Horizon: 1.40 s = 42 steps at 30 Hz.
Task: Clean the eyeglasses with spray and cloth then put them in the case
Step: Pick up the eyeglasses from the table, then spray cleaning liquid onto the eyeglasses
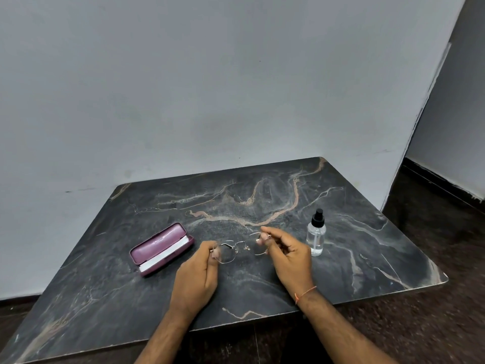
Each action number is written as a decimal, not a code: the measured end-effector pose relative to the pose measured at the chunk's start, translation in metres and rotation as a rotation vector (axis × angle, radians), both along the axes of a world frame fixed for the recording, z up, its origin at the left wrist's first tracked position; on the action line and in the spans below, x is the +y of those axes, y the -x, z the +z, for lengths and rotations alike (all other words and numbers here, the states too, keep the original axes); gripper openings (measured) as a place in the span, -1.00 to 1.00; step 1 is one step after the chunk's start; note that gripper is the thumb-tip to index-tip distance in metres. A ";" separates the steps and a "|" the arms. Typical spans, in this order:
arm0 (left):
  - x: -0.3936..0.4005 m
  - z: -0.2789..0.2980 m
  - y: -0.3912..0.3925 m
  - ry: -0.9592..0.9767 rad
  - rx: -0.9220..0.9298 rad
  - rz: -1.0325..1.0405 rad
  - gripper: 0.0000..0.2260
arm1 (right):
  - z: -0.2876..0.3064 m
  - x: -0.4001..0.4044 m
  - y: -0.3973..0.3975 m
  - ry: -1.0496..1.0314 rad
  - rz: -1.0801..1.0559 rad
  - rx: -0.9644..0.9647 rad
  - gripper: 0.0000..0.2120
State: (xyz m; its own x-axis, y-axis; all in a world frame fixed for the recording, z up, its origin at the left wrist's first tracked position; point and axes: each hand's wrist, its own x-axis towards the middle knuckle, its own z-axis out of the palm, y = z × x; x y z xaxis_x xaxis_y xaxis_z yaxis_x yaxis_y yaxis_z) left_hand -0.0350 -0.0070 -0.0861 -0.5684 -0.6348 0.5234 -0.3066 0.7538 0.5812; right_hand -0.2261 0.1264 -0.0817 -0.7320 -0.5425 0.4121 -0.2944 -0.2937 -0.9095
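Note:
Thin metal-framed eyeglasses [237, 248] with clear lenses hang just above the middle of the dark marble table [262, 195]. My left hand [198, 274] pinches the left end of the frame and my right hand [287, 256] pinches the right end. To the left lies a pink-purple glasses case [161, 248], slightly ajar, with a white cloth [165, 256] showing along its open edge. A clear spray bottle [316, 233] with a black nozzle stands upright just right of my right hand.
The table stands against a pale grey wall [210, 88]. Dark speckled floor [433, 324] lies right of and below the table's front edge. A thin orange thread circles my right wrist.

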 end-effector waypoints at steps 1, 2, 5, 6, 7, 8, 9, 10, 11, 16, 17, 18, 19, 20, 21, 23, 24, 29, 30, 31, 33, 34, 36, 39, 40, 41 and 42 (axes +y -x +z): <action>0.000 0.001 0.000 -0.021 0.022 -0.025 -0.74 | 0.000 0.001 0.000 -0.002 -0.010 0.019 -0.68; 0.000 0.001 -0.001 -0.033 0.033 -0.054 -0.76 | -0.001 0.001 0.000 -0.006 -0.023 0.038 -0.69; 0.001 0.004 -0.002 -0.042 0.044 -0.148 -0.84 | -0.002 0.001 0.001 -0.043 -0.058 0.082 -0.72; 0.001 0.004 -0.003 -0.046 0.048 -0.181 -0.86 | -0.002 0.001 0.002 -0.057 -0.060 0.085 -0.73; 0.000 0.003 -0.005 -0.053 0.051 -0.213 -0.87 | -0.002 0.001 0.002 -0.068 -0.062 0.084 -0.73; 0.000 0.002 -0.006 -0.061 0.051 -0.238 -0.87 | -0.002 0.001 0.002 -0.076 -0.069 0.088 -0.74; -0.001 0.002 -0.008 -0.064 0.050 -0.256 -0.86 | -0.002 0.001 0.002 -0.083 -0.081 0.101 -0.75; -0.001 0.001 -0.008 -0.062 0.050 -0.268 -0.85 | -0.001 0.001 0.002 -0.086 -0.092 0.122 -0.74; -0.001 0.001 -0.008 -0.052 0.050 -0.273 -0.84 | -0.001 0.002 0.001 -0.088 -0.103 0.145 -0.72; 0.000 -0.001 -0.006 0.029 0.026 -0.202 -0.82 | 0.000 0.002 -0.001 -0.108 -0.184 0.200 -0.64; 0.000 -0.001 -0.005 0.028 0.023 -0.189 -0.82 | -0.001 0.002 -0.001 -0.120 -0.201 0.214 -0.66; 0.000 -0.001 -0.005 0.027 0.023 -0.180 -0.82 | -0.002 0.002 -0.001 -0.131 -0.215 0.229 -0.68; 0.000 -0.001 -0.005 0.026 0.024 -0.176 -0.83 | -0.002 0.001 0.000 -0.145 -0.226 0.242 -0.70; 0.000 -0.001 -0.004 0.026 0.029 -0.179 -0.84 | -0.002 0.001 0.000 -0.164 -0.234 0.254 -0.71; 0.000 -0.001 -0.003 0.024 0.034 -0.188 -0.84 | -0.002 0.001 0.000 -0.188 -0.237 0.262 -0.73; -0.001 -0.001 -0.001 0.016 0.044 -0.204 -0.83 | -0.001 0.000 0.000 -0.230 -0.231 0.261 -0.76; -0.001 -0.001 -0.001 0.011 0.047 -0.209 -0.83 | 0.000 -0.001 0.000 -0.245 -0.227 0.255 -0.76; -0.006 -0.002 0.001 -0.031 0.054 -0.212 -0.80 | 0.003 0.002 -0.004 -0.300 -0.195 0.200 -0.65; -0.007 -0.002 0.002 -0.050 0.066 -0.210 -0.79 | 0.003 0.003 -0.004 -0.311 -0.178 0.167 -0.61; -0.008 -0.002 0.003 -0.070 0.080 -0.206 -0.78 | 0.004 0.005 -0.005 -0.317 -0.168 0.137 -0.58; -0.010 -0.002 0.004 -0.108 0.104 -0.196 -0.76 | 0.006 0.010 -0.009 -0.296 -0.189 0.144 -0.54; -0.011 -0.002 0.005 -0.124 0.110 -0.193 -0.75 | 0.007 0.014 -0.011 -0.264 -0.223 0.194 -0.53; -0.014 -0.003 0.005 -0.154 0.119 -0.196 -0.74 | 0.007 0.024 -0.013 -0.189 -0.345 0.363 -0.58; -0.018 -0.006 0.006 -0.175 0.131 -0.199 -0.71 | 0.004 0.041 -0.001 -0.149 -0.643 0.472 -0.55; -0.018 -0.006 0.006 -0.176 0.135 -0.198 -0.70 | 0.005 0.046 0.006 -0.167 -0.711 0.427 -0.47; -0.019 -0.006 0.006 -0.176 0.142 -0.194 -0.70 | 0.006 0.050 0.014 -0.214 -0.736 0.369 -0.38; -0.019 -0.007 0.006 -0.175 0.150 -0.188 -0.71 | 0.008 0.053 0.020 -0.280 -0.718 0.315 -0.28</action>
State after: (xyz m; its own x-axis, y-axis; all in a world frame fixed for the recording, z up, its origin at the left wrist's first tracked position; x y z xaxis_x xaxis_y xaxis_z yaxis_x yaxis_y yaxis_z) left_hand -0.0412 -0.0264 -0.0929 -0.6094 -0.6137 0.5019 -0.0722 0.6734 0.7358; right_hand -0.2464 0.1798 -0.0733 -0.8121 -0.1005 0.5747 -0.5768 0.2873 -0.7647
